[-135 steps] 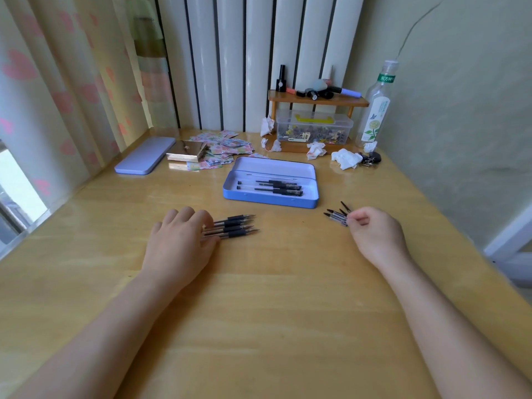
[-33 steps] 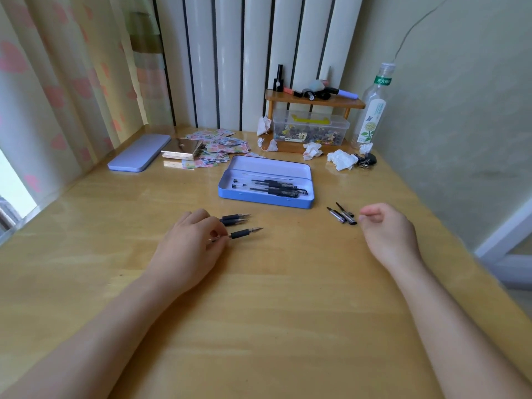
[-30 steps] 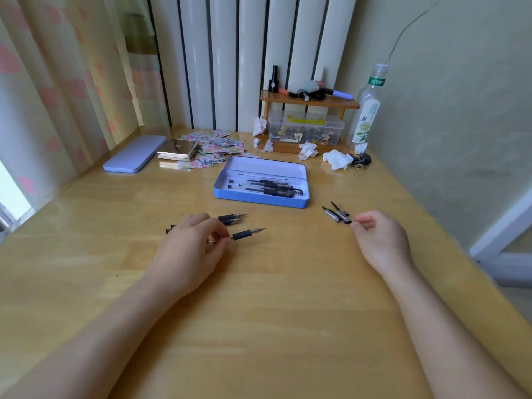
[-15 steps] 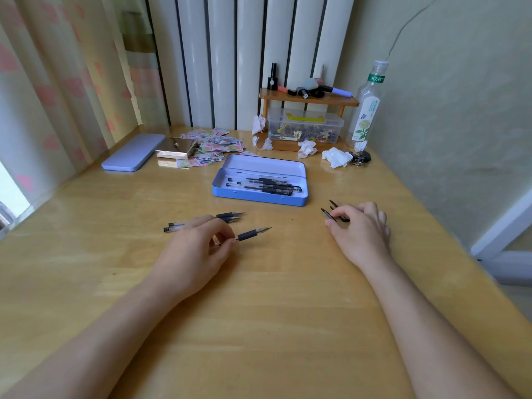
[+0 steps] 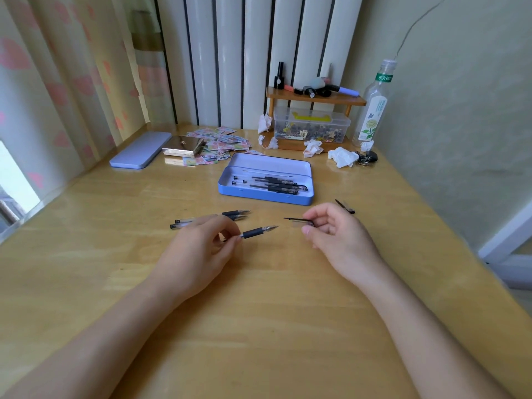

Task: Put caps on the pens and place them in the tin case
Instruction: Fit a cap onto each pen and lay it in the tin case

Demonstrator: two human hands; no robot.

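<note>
My left hand [image 5: 198, 249] grips an uncapped black-grip pen [image 5: 256, 232], its tip pointing right. Facing it, my right hand [image 5: 335, 234] pinches a pen cap [image 5: 299, 220] a short gap from the tip. Two more uncapped pens [image 5: 230, 216] lie on the table just behind my left hand. One loose cap [image 5: 345, 206] lies behind my right hand. The open blue tin case [image 5: 266, 197] stands beyond both hands and holds several capped pens [image 5: 273, 184].
The tin's lid [image 5: 141, 149] lies far left, beside a gold box [image 5: 182, 146] on scattered stickers. At the back stand a small wooden shelf [image 5: 315, 97], a clear box [image 5: 312, 126], a bottle [image 5: 372, 110] and crumpled tissues [image 5: 342, 156]. A wall runs along the right.
My left hand has lifted one pen off the pile. My right hand picked a cap from the table and brought it leftward toward the pen's tip.
</note>
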